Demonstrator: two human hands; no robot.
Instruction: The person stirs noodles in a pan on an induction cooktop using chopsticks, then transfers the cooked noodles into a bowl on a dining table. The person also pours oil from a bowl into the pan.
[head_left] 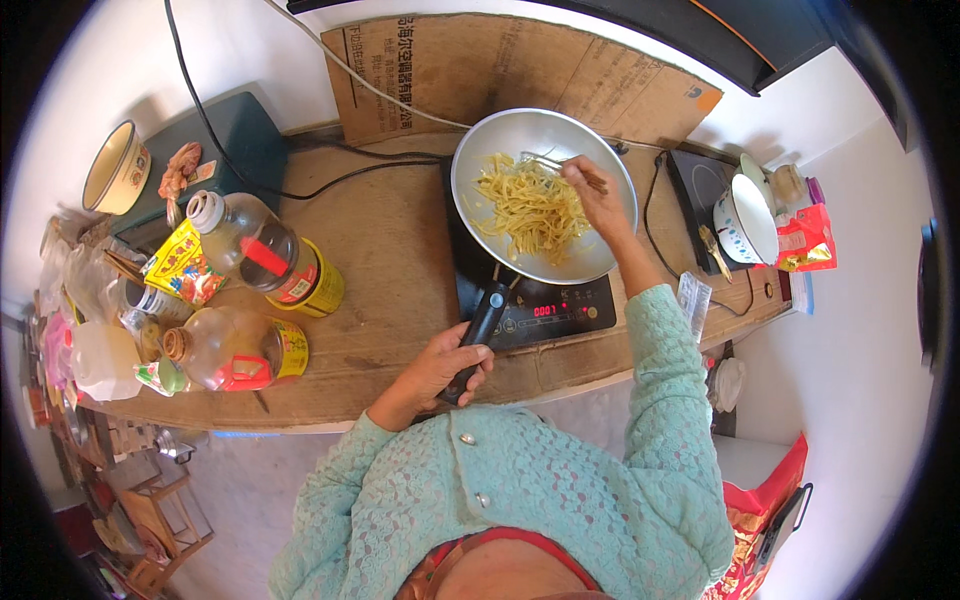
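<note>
Left hand is wrapped round the black handle, whose long axis runs up and rightward into the pan on the cooktop. Yellowish strips lie heaped in the pan, leftward of the right hand, the nearer one, which pinches a slim utensil, apparently metal.

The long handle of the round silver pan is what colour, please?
The long handle is black; the head view shows it best.
</note>
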